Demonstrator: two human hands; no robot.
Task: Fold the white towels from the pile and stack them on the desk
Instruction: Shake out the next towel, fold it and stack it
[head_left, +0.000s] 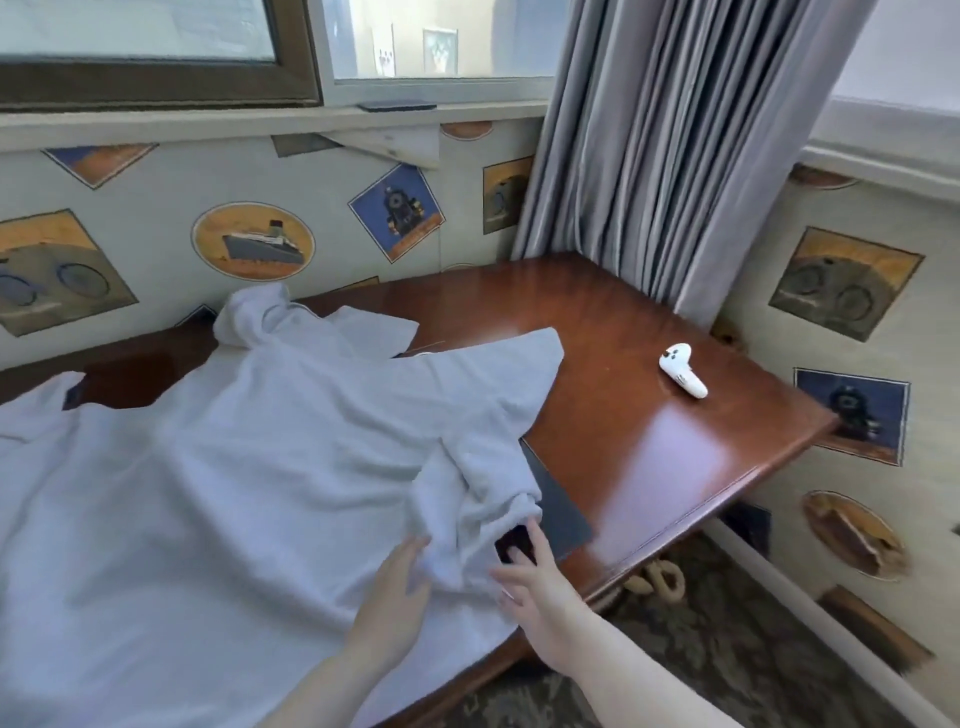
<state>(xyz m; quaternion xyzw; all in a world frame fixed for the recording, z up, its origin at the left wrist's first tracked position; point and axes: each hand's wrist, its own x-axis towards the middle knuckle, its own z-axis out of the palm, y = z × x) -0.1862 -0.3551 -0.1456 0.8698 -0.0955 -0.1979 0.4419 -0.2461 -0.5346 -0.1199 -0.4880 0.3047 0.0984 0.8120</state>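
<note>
Towels (249, 467) lie spread and rumpled across the left of the wooden counter (649, 441), one bunched corner drooping near the front edge. Left hand (395, 597) rests on the cloth beside that bunch, fingers relaxed and holding nothing. Right hand (530, 571) reaches in with fingers spread, touching the bunched corner and a small dark object (514, 545) under it. Lifting the corner carelessly could drag that object off the edge, or pull the cloth onto the floor.
</note>
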